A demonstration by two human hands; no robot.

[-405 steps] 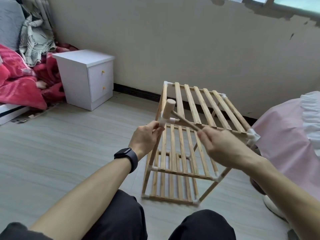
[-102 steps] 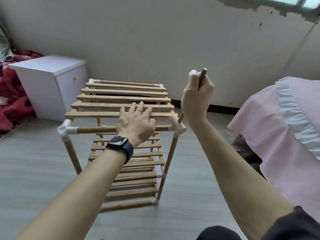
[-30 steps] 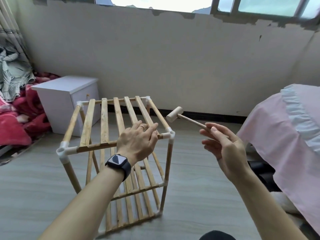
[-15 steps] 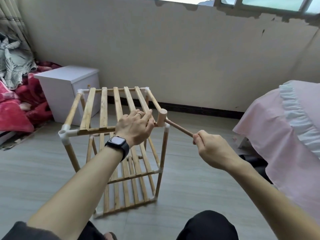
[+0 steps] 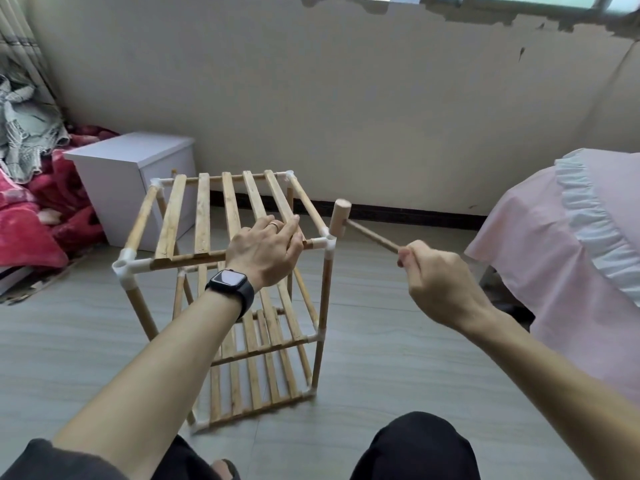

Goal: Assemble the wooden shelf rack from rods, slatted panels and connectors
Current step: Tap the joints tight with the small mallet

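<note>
Rack point(image 5: 221, 209) stands upright on the floor point(image 5: 381, 368), its front top rod point(image 5: 187, 261) under your left hand point(image 5: 263, 252), fingers laid fairly straight across the slats point(image 5: 202, 202). Your right hand point(image 5: 440, 282) clenches the mallet point(image 5: 340, 216) handle, with the head just beside the near right connector point(image 5: 328, 242), at its 1 o'clock. A nightstand point(image 5: 131, 181) sits at the rack's 10 o'clock.

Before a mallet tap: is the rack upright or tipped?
Upright. The rack stands on the floor, top slats facing up under the left hand.
</note>
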